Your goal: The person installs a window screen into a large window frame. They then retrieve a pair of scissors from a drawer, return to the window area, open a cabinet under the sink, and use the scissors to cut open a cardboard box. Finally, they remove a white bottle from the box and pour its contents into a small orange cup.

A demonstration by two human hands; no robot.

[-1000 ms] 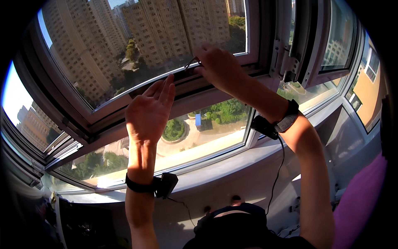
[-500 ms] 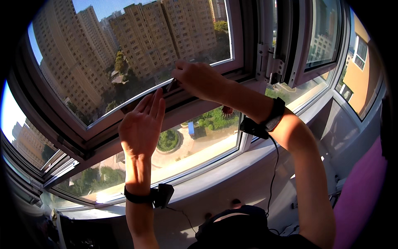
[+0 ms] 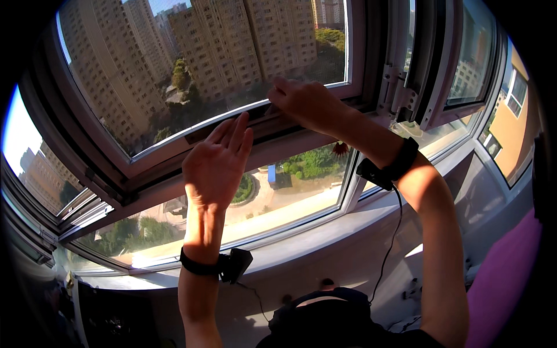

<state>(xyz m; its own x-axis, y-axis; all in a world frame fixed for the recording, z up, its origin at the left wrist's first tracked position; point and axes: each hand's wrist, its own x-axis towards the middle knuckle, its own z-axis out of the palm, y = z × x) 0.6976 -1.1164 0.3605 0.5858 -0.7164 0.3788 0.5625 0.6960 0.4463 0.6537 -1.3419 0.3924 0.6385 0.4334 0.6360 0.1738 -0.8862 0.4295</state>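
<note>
In front of me is a window sash with a fine mesh screen, set in a pinkish-grey frame. My left hand is raised palm up, fingers stretched out together, with nothing resting on the palm. Its fingertips reach the lower rail of the frame. Further right along that rail, my right hand is closed in a pinch, its back turned toward me. A small thin greyish piece shows just below its fingers, too dark to name. Each wrist wears a black strap with a small black box.
An open casement sash with metal hinges stands at the right. Below the frame are a lower glass pane and a white sill. Cables hang from both wrist boxes. Pink cloth lies at the lower right.
The window and both hands sit further right in the picture, as the view has shifted. My left fingers stay outstretched and my right hand stays pinched along the lower rail.
</note>
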